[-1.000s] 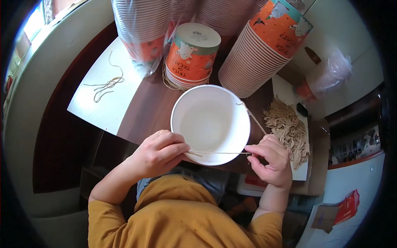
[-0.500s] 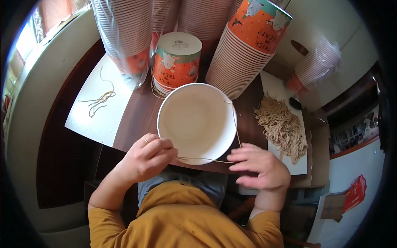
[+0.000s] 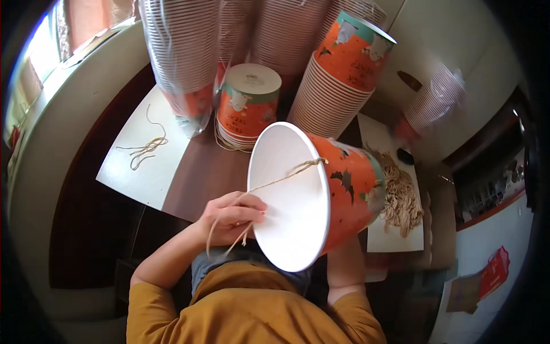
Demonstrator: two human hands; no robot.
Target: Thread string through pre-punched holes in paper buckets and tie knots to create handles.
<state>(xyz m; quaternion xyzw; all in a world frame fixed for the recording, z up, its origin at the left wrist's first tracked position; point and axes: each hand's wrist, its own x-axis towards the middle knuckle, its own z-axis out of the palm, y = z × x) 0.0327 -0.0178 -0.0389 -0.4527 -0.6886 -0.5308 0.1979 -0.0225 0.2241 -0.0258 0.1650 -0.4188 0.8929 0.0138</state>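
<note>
A paper bucket [image 3: 338,212], white inside and orange with bats outside, is tipped on its side in front of me. Its mouth faces left. A tan cord [image 3: 275,182] is knotted at the far rim and stretches across the opening to my left hand [image 3: 235,215]. The fingers of that hand are closed on the cord beside the bucket's left rim, and loose cord ends hang below them. My right forearm [image 3: 346,261] goes up behind the bucket, which hides my right hand and its fingers.
An upside-down bucket stack [image 3: 250,106] stands on the table, with a taller leaning stack [image 3: 332,94] to its right. Plastic-wrapped stacks [image 3: 183,57] rise behind. Loose cords [image 3: 143,152] lie on the left white panel; a cord heap [image 3: 401,198] lies at the right.
The bucket has gone from mouth-up to tilted, its mouth now leftward. My right hand has moved from the near-right rim to behind the bucket. The left hand has drawn the cord across the mouth.
</note>
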